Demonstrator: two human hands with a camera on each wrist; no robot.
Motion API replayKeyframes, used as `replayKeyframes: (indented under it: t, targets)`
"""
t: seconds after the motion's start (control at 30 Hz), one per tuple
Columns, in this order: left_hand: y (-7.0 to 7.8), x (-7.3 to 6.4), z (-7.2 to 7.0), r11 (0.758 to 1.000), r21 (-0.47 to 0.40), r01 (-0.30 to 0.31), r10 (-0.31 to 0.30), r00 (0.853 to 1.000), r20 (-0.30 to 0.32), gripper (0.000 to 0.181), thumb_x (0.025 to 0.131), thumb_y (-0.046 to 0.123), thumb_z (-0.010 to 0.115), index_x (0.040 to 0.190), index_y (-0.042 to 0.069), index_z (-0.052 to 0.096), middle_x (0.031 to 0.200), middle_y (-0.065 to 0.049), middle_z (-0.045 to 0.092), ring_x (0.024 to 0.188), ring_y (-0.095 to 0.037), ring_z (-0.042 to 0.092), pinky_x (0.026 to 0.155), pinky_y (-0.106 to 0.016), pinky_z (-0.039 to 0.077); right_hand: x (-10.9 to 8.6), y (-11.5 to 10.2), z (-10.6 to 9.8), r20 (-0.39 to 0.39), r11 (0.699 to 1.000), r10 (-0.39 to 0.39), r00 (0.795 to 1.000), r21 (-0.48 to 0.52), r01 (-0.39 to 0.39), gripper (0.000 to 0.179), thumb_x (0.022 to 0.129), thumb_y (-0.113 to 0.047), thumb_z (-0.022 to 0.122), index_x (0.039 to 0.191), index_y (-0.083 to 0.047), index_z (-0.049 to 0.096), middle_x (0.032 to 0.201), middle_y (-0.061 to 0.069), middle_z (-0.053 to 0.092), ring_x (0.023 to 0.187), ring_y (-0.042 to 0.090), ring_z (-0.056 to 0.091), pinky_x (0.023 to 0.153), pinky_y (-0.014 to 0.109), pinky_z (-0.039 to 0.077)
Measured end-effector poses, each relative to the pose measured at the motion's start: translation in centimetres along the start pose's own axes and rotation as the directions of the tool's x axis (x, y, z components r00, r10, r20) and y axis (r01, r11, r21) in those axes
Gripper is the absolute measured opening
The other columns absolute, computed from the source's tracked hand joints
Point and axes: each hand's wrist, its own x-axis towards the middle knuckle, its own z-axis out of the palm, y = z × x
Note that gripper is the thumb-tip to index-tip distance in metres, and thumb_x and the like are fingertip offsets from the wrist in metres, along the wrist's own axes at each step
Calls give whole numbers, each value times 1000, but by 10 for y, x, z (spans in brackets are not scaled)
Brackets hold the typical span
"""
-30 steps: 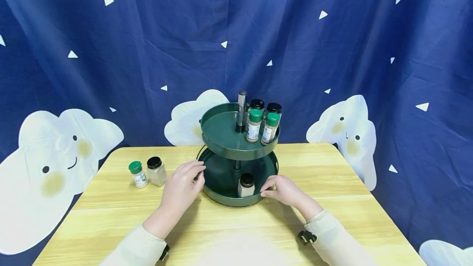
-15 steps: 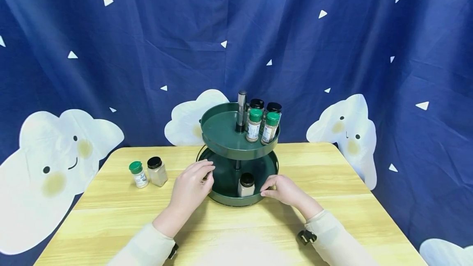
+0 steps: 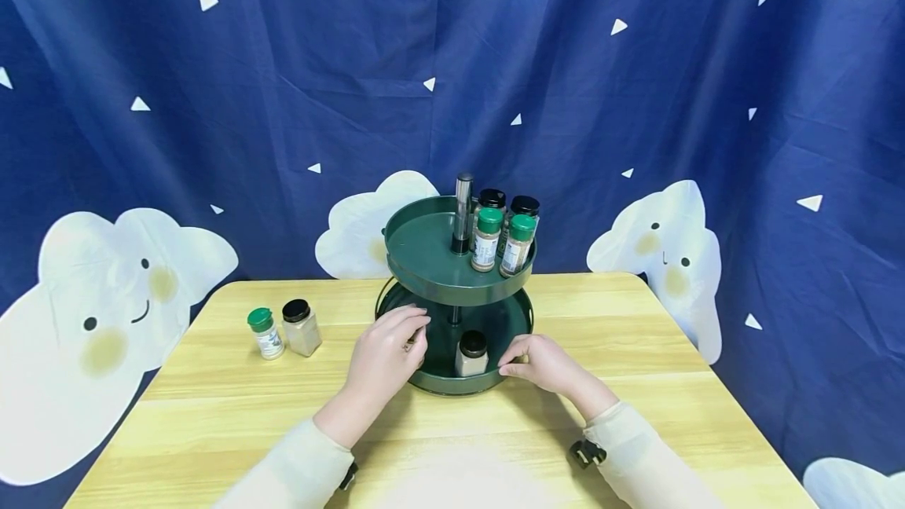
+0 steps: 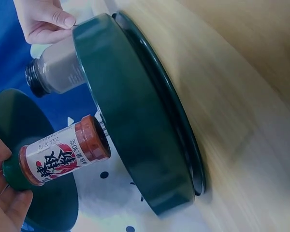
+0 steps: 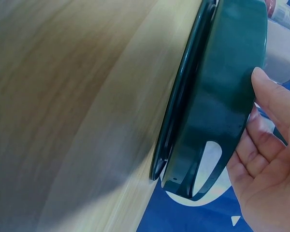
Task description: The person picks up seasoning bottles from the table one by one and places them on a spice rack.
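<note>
My left hand [image 3: 387, 352] is over the left part of the lower tray [image 3: 452, 386] of a green two-tier turntable rack. It pinches the green cap of a small spice shaker [image 4: 63, 153] with red powder, seen in the left wrist view and hidden behind the hand in the head view. The shaker's base is by the tray's rim. A square black-lidded jar [image 3: 471, 360] of pale powder stands at the front of that tray. My right hand [image 3: 543, 365] pinches the tray's right front rim, thumb outside, close to an oval handle slot [image 5: 208, 166].
On the upper tray [image 3: 417, 246], two green-capped shakers [image 3: 485, 250] and two black-lidded jars [image 3: 524, 204] crowd the right side beside the metal post [image 3: 463, 214]. A green-capped shaker [image 3: 269, 342] and a black-lidded jar [image 3: 302, 334] stand on the table's left. A blue curtain hangs behind.
My left hand has moved right, from the tray's left edge to over the lower tray, nearer the black-lidded jar. My right hand stays at the rim.
</note>
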Motion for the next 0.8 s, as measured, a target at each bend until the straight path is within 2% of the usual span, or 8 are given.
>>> replayKeyframes:
  t: [0.3, 0.8]
  targets:
    - [4, 0, 11, 1000, -16, -5, 5, 1000, -2, 16, 85, 7, 71, 99, 10, 79, 106, 0, 75, 105, -19, 69, 91, -34, 57, 0, -2, -1, 4, 1000, -2, 1000, 2, 2, 4, 87, -16, 79, 89, -13, 80, 86, -8, 70, 86, 18, 69, 83, 35, 57]
    - [11, -2, 25, 1000, -22, -7, 8, 1000, 28, 14, 87, 9, 71, 99, 10, 78, 107, 1, 74, 105, -19, 68, 89, -32, 58, 0, -3, -2, 5, 1000, 3, 1000, 17, -3, 6, 87, -17, 79, 89, -12, 80, 86, -8, 70, 86, 19, 69, 83, 37, 57]
